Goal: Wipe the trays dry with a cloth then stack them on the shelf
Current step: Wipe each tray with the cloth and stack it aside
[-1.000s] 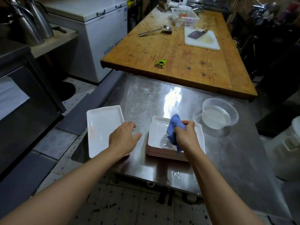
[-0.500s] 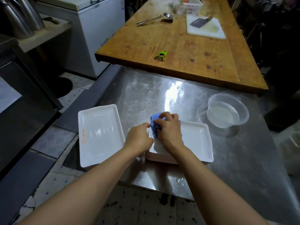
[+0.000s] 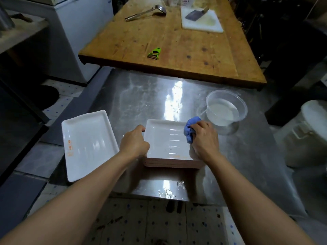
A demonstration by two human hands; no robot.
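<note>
The top tray (image 3: pixel 166 140) sits on a short stack of trays (image 3: pixel 173 163) near the front edge of the shiny metal table (image 3: pixel 141 96). It is white and lies flat, and you can see wet streaks on it. The sides of the trays under it look pinkish.

Your right hand (image 3: pixel 205 138) is squeezed around a blue cloth (image 3: pixel 190 129). The cloth is bunched up and pressed on the far right corner of the top tray. Your left hand (image 3: pixel 134 144) holds the left edge of the same tray, with the fingers curled over the rim.

One more white tray (image 3: pixel 86 144) lies by itself to the left of the stack. It is close to your left hand but does not touch the stack. It has small orange marks near its left side, and its front corner hangs a little over the table edge.

A clear round tub (image 3: pixel 226 110) with some water in it stands just past your right hand, to the right. A few water drops (image 3: pixel 168 192) shine on the table near the front edge.

Behind the metal table is a big wooden table (image 3: pixel 177 50). A green peeler (image 3: pixel 154 53) lies on it, near the front. Farther back there is a metal ladle (image 3: pixel 145 12) and a white cutting board (image 3: pixel 201 20) with a cleaver (image 3: pixel 195 14) on top. A white freezer (image 3: pixel 79 32) stands on the left.
</note>
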